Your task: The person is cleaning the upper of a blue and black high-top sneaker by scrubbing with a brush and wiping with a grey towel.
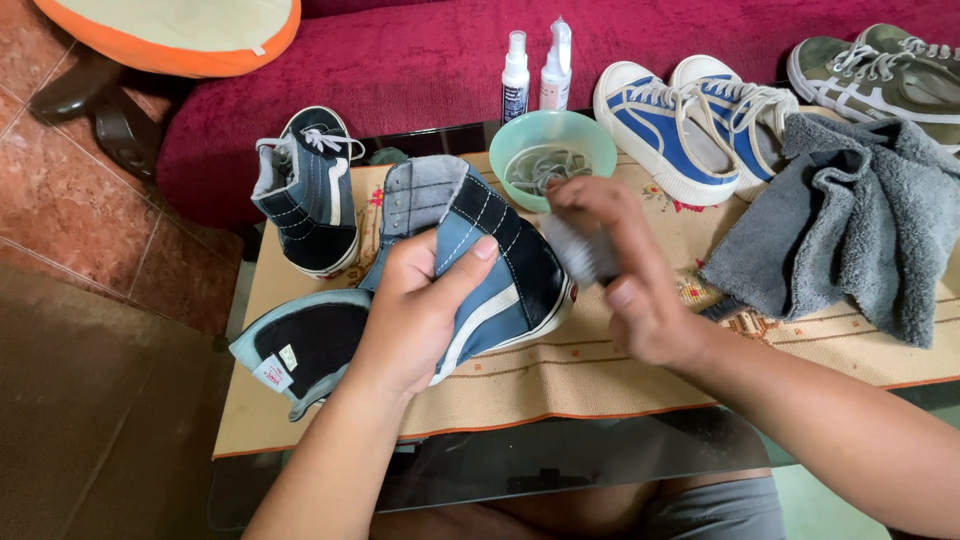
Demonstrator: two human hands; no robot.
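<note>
My left hand (415, 305) grips a blue and black high-top sneaker (500, 260), lying on its side over a beige table runner (600, 360). My right hand (625, 265) holds a small grey cloth or brush (580, 250), blurred by motion, against the shoe's toe end. The shoe's laces are out. A loose black insole with a light blue rim (305, 345) lies just left of my left hand.
The matching high-top (305, 195) stands at the back left. A green bowl (555, 150) holds laces. Two spray bottles (535, 75) stand behind it. Blue low-top sneakers (690, 120), olive sneakers (880, 70) and a grey towel (850, 225) lie right. A red sofa (420, 60) is behind.
</note>
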